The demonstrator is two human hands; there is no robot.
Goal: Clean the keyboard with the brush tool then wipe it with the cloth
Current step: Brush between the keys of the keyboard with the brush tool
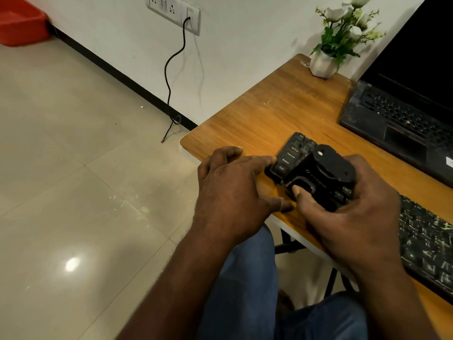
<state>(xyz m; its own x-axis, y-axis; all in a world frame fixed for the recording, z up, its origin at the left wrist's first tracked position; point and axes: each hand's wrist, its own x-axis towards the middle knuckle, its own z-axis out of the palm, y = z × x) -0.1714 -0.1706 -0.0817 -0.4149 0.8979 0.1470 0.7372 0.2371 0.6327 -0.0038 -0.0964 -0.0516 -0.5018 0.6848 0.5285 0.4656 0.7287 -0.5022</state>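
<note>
Nearest: knees in blue jeans, bare forearms above them.

Left hand: fingers loosely spread, clamped on nothing. The index tip touches the left end of the keyboard by the Ctrl key, and the thumb lies along the desk's near edge.

Right hand: wrapped tight round the brush tool, thumb tip in its oval recess. The tool is blocky matte black plastic with a rounded top, and it sits on the keyboard's left end. Bristles hidden.

The keyboard is black and flat, lying slantwise along the near edge of the desk. Its right part is covered in pale specks and dust. Ctrl, Shift and Caps Lock legends are readable at the left.

Desk: wood-grain top, rounded corner, white edge band, a few light crumbs.

Further back on the right is an open black laptop, deck dusty, screen dark.

At the far corner, a white faceted pot holds white flowers with green leaves.

Beyond: glossy beige floor tiles, black skirting, and a white socket plate with a black cable hanging to the floor. A red plastic object is at far left.
</note>
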